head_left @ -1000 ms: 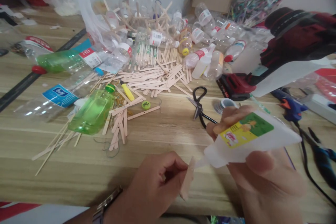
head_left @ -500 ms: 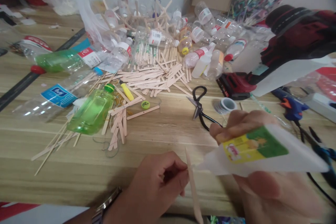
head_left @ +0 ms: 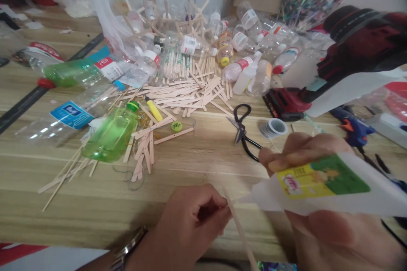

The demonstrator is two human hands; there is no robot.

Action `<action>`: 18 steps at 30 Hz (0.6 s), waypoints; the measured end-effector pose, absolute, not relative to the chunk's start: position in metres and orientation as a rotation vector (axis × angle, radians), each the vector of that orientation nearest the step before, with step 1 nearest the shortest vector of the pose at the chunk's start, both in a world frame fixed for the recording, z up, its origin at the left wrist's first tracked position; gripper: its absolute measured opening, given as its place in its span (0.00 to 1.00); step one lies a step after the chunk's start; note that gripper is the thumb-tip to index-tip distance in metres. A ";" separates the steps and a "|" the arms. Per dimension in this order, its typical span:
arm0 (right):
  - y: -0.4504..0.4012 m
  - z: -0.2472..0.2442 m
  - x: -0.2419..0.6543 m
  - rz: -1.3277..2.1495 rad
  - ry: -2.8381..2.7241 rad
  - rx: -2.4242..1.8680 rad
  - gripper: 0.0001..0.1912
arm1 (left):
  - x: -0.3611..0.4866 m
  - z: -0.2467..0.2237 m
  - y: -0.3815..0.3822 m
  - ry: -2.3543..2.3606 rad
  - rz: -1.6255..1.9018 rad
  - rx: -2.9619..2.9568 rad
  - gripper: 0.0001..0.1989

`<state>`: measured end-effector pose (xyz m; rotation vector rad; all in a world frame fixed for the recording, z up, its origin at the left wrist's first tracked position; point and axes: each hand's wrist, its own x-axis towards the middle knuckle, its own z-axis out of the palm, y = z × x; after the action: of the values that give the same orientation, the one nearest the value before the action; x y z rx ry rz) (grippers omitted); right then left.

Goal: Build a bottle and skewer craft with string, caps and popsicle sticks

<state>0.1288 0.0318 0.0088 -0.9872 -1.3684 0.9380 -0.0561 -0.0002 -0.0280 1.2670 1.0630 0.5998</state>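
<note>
A thin wooden stick is pinched between the thumb and fingers of my left hand, over the table's near edge. My right hand is wrapped round a white glue bottle with a yellow and green label. The bottle lies nearly level, its nozzle pointing left at the stick; whether the tip touches the wood cannot be made out. Black-handled scissors lie open beyond my hands, beside a spool of thread. Loose wooden sticks are heaped farther back.
On the left lie a green bottle and a clear bottle with a blue label. Many plastic bottles crowd the back. A red and black power tool and a blue glue gun are at the right.
The glue bottle and my right hand have shifted slightly right, so the nozzle sits farther from my left hand. The stick has tilted a little, its near end swinging right.
</note>
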 end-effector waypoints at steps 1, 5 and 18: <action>0.032 0.008 0.129 0.931 -1.373 -0.975 0.22 | -0.056 -0.027 0.000 1.068 0.601 1.283 0.10; 0.036 0.006 0.129 1.055 -1.376 -0.941 0.21 | -0.055 -0.024 0.002 1.100 0.647 1.382 0.10; 0.045 0.005 0.127 1.217 -1.002 -0.920 0.22 | -0.056 -0.024 -0.001 1.098 0.723 1.523 0.10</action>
<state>0.1265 0.0446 0.0047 -0.9197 -1.0021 1.2173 -0.0560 -0.0012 -0.0240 1.5231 1.0980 0.7225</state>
